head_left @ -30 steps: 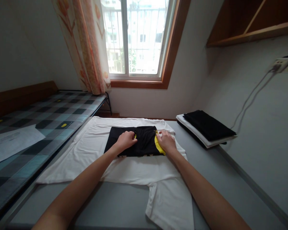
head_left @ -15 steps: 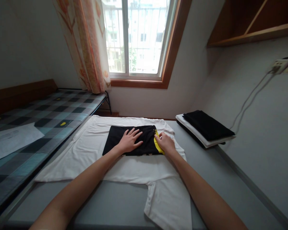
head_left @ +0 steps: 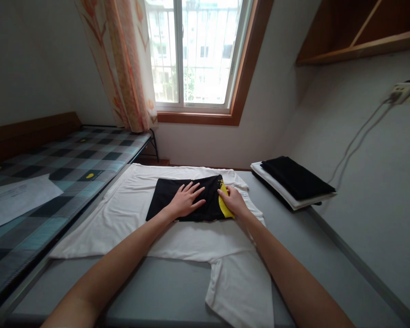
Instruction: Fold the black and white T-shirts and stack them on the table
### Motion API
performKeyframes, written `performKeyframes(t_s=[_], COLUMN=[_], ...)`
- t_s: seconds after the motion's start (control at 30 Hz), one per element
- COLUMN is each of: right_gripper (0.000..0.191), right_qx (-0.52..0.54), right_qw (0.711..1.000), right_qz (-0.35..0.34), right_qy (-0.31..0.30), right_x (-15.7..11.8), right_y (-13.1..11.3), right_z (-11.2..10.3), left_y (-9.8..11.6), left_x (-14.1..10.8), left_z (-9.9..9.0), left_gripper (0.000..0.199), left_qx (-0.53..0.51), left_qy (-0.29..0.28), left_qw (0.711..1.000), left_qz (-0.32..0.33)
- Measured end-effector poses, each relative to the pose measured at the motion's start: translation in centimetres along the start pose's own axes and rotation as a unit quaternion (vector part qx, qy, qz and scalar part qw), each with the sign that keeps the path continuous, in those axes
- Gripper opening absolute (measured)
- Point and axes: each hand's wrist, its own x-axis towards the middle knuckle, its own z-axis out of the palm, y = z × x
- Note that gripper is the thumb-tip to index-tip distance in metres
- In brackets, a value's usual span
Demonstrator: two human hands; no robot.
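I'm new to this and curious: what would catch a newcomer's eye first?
Probably the bright window at top centre. Below it, a folded black cloth lies on a spread white shirt, the left hand resting on it and the right hand at its yellow-patterned end. Further right sits a stack of folded black and white cloth.

Folded black garment (head_left: 212, 200), yellow-edged, atop white shirt (head_left: 191, 241)

No readable text; faint print on white paper (head_left: 23, 200) and yellow marks (head_left: 220, 183) on black cloth (head_left: 212, 198) both illegible.
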Motion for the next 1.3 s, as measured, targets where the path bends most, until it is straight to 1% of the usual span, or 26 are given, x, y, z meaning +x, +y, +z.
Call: performKeyframes(t_s=[0.1,0.17,0.23,0.3,0.37,0.43,0.5,0.57,0.63,0.73,0.8,0.87,0.93,0.97,1.0,1.03,1.07,1.13,1.17,1.2,1.23,1.27,1.3], right_gripper=[0.021,0.018,0.017,0.017,0.017,0.018,0.018,0.017,0.017,0.015,0.013,0.011,0.011,0.012,0.013,0.015,0.016,0.02,0.024,0.03,0.038,0.044,0.049], right_qx=[0.015,0.041,0.091,0.14,0.171,0.191,0.199,0.197,0.179,0.142,0.138,0.162,0.195,0.209,0.22,0.228,0.233,0.239,0.242,0.25,0.264,0.27,0.27], right_qw=[1.0,0.999,0.995,0.989,0.982,0.976,0.971,0.969,0.972,0.979,0.979,0.973,0.963,0.958,0.955,0.953,0.953,0.958,0.962,0.964,0.96,0.948,0.935], right_qz=[-0.005,0.0,0.018,0.045,0.073,0.103,0.13,0.147,0.151,0.14,0.143,0.162,0.188,0.197,0.201,0.201,0.194,0.16,0.128,0.077,0.008,-0.048,-0.097], right_qy=[0.02,0.026,0.022,0.014,0.018,0.022,0.021,0.02,0.027,0.038,0.032,0.018,0.006,0.002,0.0,0.001,0.004,0.0,-0.012,-0.046,-0.097,-0.158,-0.21], right_x=[-0.1,0.2,0.8,1.4,1.9,2.0,2.0,1.8,1.7,1.4,1.2,1.1,1.2,1.3,1.5,1.8,2.0,2.2,2.2,2.1,1.9,1.6,1.2], right_y=[-0.1,0.1,0.5,1.3,2.4,3.6,4.5,5.0,4.9,4.2,3.7,3.5,3.2,3.0,2.6,1.9,1.1,-1.4,-2.8,-4.2,-5.6,-6.8,-7.6], right_z=[0.4,0.2,-0.6,-1.9,-3.5,-4.8,-5.7,-6.0,-6.1,-6.1,-6.2,-6.4,-6.7,-7.0,-7.3,-7.5,-7.8,-8.0,-7.9,-7.7,-7.3,-6.7,-5.9], left_y=[-0.1,-0.2,-0.2,-0.3,-0.3,-0.2,-0.2,-0.3,-0.4,-0.7,-0.9,-1.2,-1.5,-1.7,-1.8,-2.0,-2.1,-2.5,-2.7,-2.9,-3.1,-3.3,-3.5], left_x=[0.0,0.1,0.2,0.4,0.5,0.5,0.5,0.3,0.0,-0.2,-0.2,0.2,0.7,1.0,1.3,1.5,1.7,1.9,1.8,1.8,1.7,1.6,1.5], left_z=[0.0,-0.2,-0.6,-1.1,-1.7,-2.0,-2.0,-1.5,-0.8,0.0,0.1,-0.2,-0.8,-1.2,-1.6,-2.1,-2.7,-3.8,-4.4,-4.8,-5.2,-5.4,-5.4], left_gripper=[0.059,0.059,0.057,0.055,0.054,0.053,0.054,0.056,0.06,0.062,0.06,0.055,0.048,0.045,0.044,0.045,0.047,0.054,0.058,0.062,0.064,0.066,0.065], left_qx=[-0.003,-0.01,-0.023,-0.037,-0.046,-0.05,-0.053,-0.06,-0.061,-0.066,-0.09,-0.142,-0.229,-0.284,-0.347,-0.414,-0.484,-0.611,-0.662,-0.7,-0.724,-0.736,-0.737], left_qy=[0.004,0.012,0.03,0.051,0.058,0.039,-0.006,-0.054,-0.076,-0.062,-0.053,-0.041,-0.019,-0.006,0.005,0.012,0.011,-0.006,-0.016,-0.026,-0.032,-0.036,-0.038], left_qw=[1.0,1.0,0.999,0.997,0.996,0.997,0.998,0.997,0.995,0.996,0.995,0.989,0.973,0.959,0.937,0.907,0.868,0.772,0.723,0.68,0.648,0.628,0.62], left_qz=[0.005,0.013,0.025,0.036,0.042,0.043,0.033,0.013,0.002,0.008,0.006,0.004,-0.004,-0.018,-0.042,-0.074,-0.11,-0.174,-0.196,-0.215,-0.233,-0.25,-0.266])
